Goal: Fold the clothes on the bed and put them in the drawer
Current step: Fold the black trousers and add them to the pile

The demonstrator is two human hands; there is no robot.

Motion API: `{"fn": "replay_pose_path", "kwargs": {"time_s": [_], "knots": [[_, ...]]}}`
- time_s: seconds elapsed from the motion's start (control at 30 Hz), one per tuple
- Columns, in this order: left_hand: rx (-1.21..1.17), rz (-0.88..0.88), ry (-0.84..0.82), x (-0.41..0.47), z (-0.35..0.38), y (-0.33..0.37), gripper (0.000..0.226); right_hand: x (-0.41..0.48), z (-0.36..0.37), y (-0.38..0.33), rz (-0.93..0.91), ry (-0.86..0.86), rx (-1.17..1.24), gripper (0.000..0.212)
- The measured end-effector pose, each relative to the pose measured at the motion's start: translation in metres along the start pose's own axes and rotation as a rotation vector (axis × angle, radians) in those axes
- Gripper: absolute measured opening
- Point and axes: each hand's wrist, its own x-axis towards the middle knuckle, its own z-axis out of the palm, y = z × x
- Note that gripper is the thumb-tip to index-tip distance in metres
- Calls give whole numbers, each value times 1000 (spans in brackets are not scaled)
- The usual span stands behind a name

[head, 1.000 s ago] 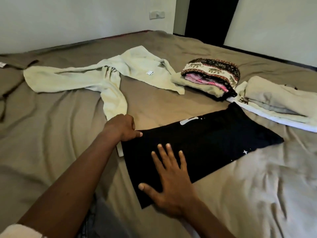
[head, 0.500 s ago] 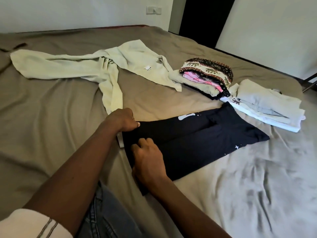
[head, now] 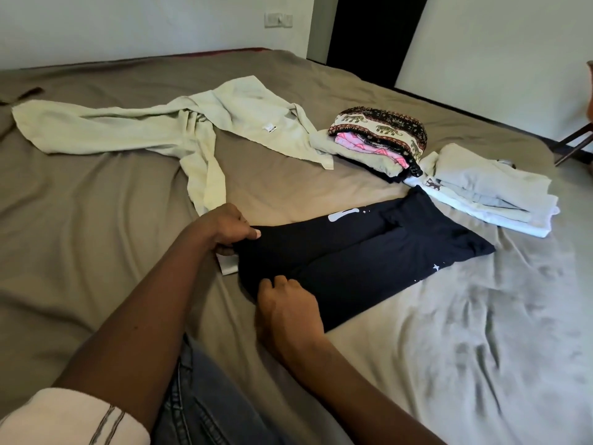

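A black garment [head: 362,252] with small white marks lies folded lengthwise on the brown bed [head: 96,252], in front of me. My left hand [head: 224,228] pinches its near-left far corner, thumb on top. My right hand [head: 288,306] grips the near edge of the same end, fingers curled into the cloth. A pale green garment [head: 160,130] lies spread and unfolded farther back to the left.
Two folded stacks sit at the back right: a patterned one with pink inside [head: 378,136] and a pale grey-white one [head: 487,194]. A dark doorway [head: 369,33] opens behind the bed. A chair leg [head: 574,146] shows at the right edge. No drawer is in view.
My right hand went from lying flat on the black garment to curling round its near end. The left hand kept its pinch. The gripped end has bunched up slightly.
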Motion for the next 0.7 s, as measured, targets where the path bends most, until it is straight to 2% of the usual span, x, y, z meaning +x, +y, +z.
{"fn": "replay_pose_path", "kwargs": {"time_s": [0.07, 0.17, 0.2, 0.27, 0.37, 0.43, 0.5, 0.53, 0.63, 0.67, 0.7], "knots": [[-212, -17, -26, -9, -3, 7, 18, 3, -11, 13, 105, 17, 188, 18], [-464, 76, -72, -15, 8, 29, 12, 3, -29, 44, 282, 78, 509, 33], [-520, 113, -90, -15, 15, 41, 12, 2, -33, 58, 320, 96, 599, 30], [-596, 160, -121, -9, 31, 66, 7, 4, -40, 84, 362, 137, 805, 15], [-653, 187, -135, 9, 60, 102, 8, 5, -44, 129, 502, 225, 1075, 20], [-666, 184, -151, 21, 81, 113, 14, 3, -38, 163, 590, 262, 1077, 20], [-559, 198, -118, 32, 98, 106, 23, -1, -27, 189, 694, 247, 985, 18], [-420, 232, -51, 39, 105, 99, 26, -3, -20, 200, 728, 231, 935, 19], [236, 323, 266, 53, 109, 71, 33, -8, 1, 210, 703, 246, 882, 24], [393, 319, 324, 55, 106, 65, 37, -7, 6, 212, 695, 266, 872, 25], [452, 310, 337, 57, 103, 60, 38, -6, 8, 211, 696, 282, 868, 23]]}}
